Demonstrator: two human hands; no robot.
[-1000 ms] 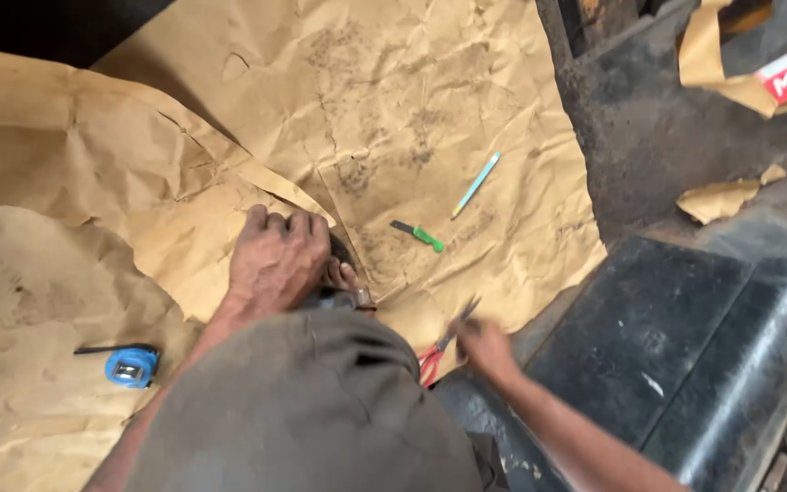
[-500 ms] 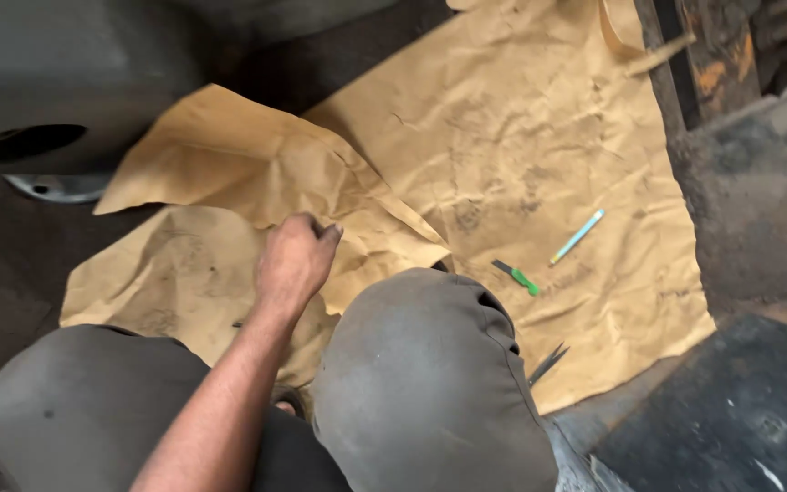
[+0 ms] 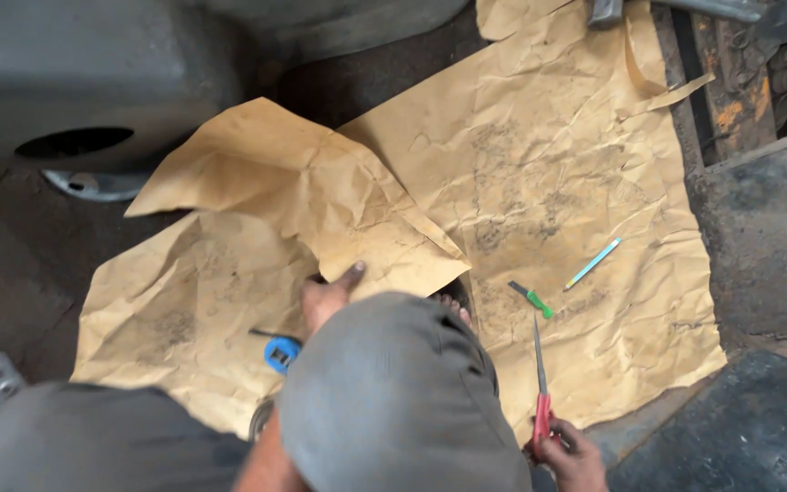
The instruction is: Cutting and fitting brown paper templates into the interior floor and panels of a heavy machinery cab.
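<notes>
Head view. The crumpled sheets of tan kraft paper lie spread over the dark floor, one folded sheet overlapping another near the person's knee. The paper is thin, creased and smudged with grey; it should be light and limp, tear easily at an edge, and slide readily over the sheet beneath. A flat press near a fold, or a pinch at a free corner, gives the best control.

The left hand rests on the folded sheet, fingers extended, gripping nothing. The right hand is closed around the red handles of the long steel scissors, blades pointing away across the paper.

Loose on the paper: a green-handled marker, a light blue pencil and a small blue tape measure.
</notes>
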